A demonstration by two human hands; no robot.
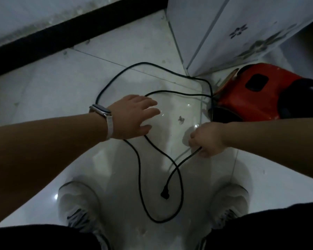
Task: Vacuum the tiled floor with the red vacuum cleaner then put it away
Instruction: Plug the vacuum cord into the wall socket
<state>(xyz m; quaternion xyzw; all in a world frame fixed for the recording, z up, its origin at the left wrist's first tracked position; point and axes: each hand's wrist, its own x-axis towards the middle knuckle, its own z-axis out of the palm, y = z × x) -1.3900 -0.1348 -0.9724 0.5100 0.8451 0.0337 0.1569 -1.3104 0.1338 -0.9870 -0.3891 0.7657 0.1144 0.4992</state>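
Note:
The red vacuum cleaner (251,94) sits on the white tiled floor (65,83) at the right, beside a white cabinet. Its black power cord (139,177) lies in loose loops across the tiles in front of me, and the plug (165,195) rests between my shoes. My right hand (208,139) grips the cord a short way up from the plug. My left hand (134,117), with a watch on the wrist, reaches out flat over the loops with fingers straight and holds nothing.
A white cabinet (242,29) with a flower pattern stands at the upper right, its corner near the cord. A black skirting strip (61,35) runs along the wall at upper left. My two grey shoes (76,204) stand at the bottom.

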